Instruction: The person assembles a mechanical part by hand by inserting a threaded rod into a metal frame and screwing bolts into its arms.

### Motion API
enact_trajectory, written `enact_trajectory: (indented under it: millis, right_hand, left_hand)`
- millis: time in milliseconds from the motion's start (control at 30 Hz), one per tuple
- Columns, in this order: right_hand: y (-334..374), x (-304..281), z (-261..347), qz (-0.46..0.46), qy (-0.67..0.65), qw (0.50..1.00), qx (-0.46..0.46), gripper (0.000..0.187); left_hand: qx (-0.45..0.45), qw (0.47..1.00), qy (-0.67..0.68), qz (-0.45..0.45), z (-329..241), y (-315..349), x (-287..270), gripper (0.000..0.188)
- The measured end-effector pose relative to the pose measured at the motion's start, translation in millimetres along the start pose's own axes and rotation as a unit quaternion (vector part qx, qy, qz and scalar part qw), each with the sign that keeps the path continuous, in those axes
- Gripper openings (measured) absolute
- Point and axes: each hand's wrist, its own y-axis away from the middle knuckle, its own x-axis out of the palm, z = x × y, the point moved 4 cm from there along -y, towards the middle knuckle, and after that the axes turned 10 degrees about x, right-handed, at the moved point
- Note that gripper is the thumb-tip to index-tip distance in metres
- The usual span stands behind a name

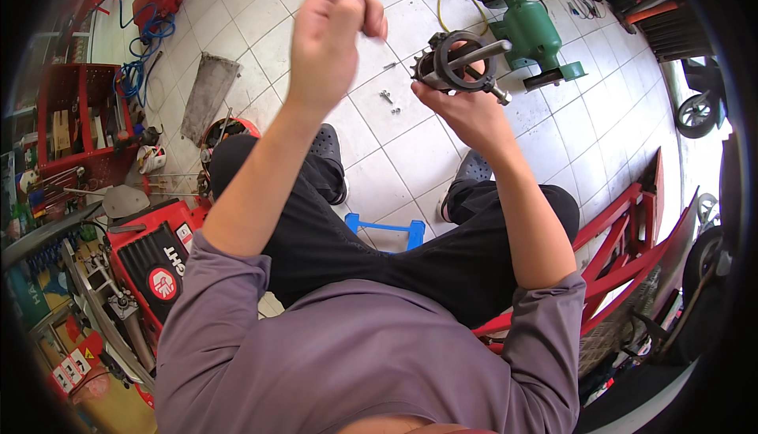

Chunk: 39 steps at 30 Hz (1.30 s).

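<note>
Right hand (466, 110) grasps a toothed metal gear assembly (458, 63) above the tiled floor (395, 157); left hand (335, 31), raised, pinches something too small to identify.

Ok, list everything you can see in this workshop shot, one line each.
metal part with gear teeth and ring: one, dark grey, held in right hand
green machine: one, floor at top
loose bolts: a few, silver, on tiles between the hands
blue stool: one, between the legs
red tool case: one, lower left
red frame: one, right side
left hand: raised, pinching a small item, too small to tell
right hand: gripping the metal part from below
</note>
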Motion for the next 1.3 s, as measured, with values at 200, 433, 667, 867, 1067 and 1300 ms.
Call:
enact_trajectory:
  millis: [200, 433, 667, 867, 1067, 1300]
  right_hand:
    - [7, 8, -9, 0.003, -0.048, 0.999, -0.016, 0.040]
    - [10, 5, -4, -0.015, -0.024, 0.999, -0.027, 0.041]
    - [9, 8, -8, -0.025, -0.053, 0.998, -0.019, 0.042]
    - [3, 19, -18, -0.017, -0.060, 0.998, -0.026, 0.048]
    - [0, 24, -12, -0.024, -0.029, 0.998, -0.042, 0.049]
    - [1, 25, -12, -0.036, -0.044, 0.998, -0.041, 0.049]
  left_hand:
    - [0.075, 0.943, -0.242, 0.215, -30, 29, 29, 0.051]
    - [-0.004, 0.992, -0.027, 0.127, -21, 34, 9, 0.047]
    - [0.025, 0.996, 0.014, 0.085, -1, 25, -4, 0.028]
    - [-0.031, 0.981, 0.187, 0.034, 20, 23, -33, 0.027]
    - [-0.052, 0.983, 0.176, 0.019, 19, 33, -23, 0.028]
    - [-0.086, 0.982, 0.166, 0.020, 23, 39, -17, 0.032]
